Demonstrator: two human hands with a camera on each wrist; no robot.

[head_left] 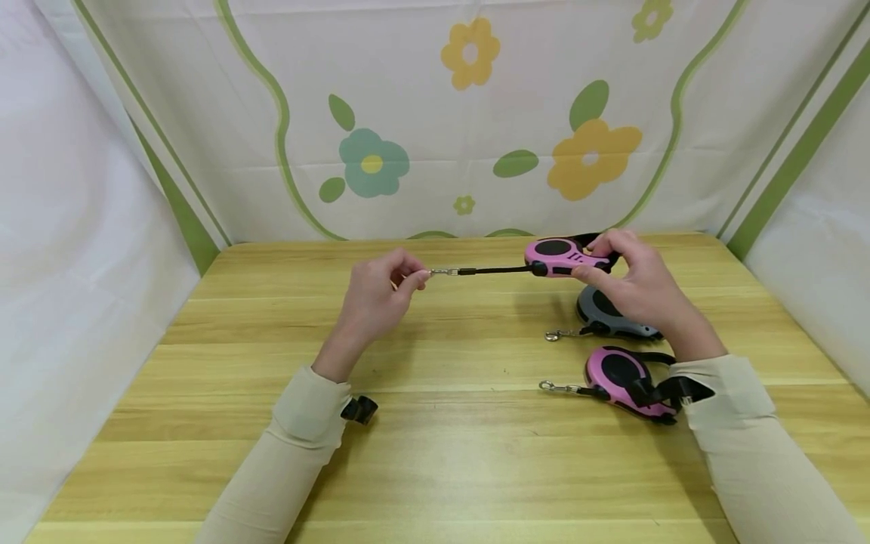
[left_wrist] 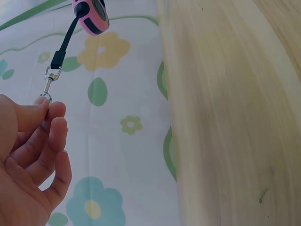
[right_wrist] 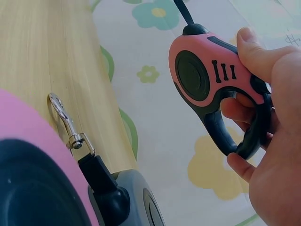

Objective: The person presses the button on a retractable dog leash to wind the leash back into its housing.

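A light wooden table (head_left: 224, 393) with pale yellow, streaked grain fills the near and middle ground, its planks running left to right. Behind its far edge hangs a white cloth backdrop (head_left: 421, 91) printed with curving green lines, a teal flower (head_left: 373, 162) at centre left, an orange-yellow flower (head_left: 593, 157) at right, a smaller yellow one (head_left: 470, 51) higher up, and scattered green leaves. Plain white fabric panels close in the left side (head_left: 68, 249) and the right side (head_left: 822, 249), angled toward the backdrop and edged with green bands. Even, soft light falls across the tabletop, casting only faint shadows.
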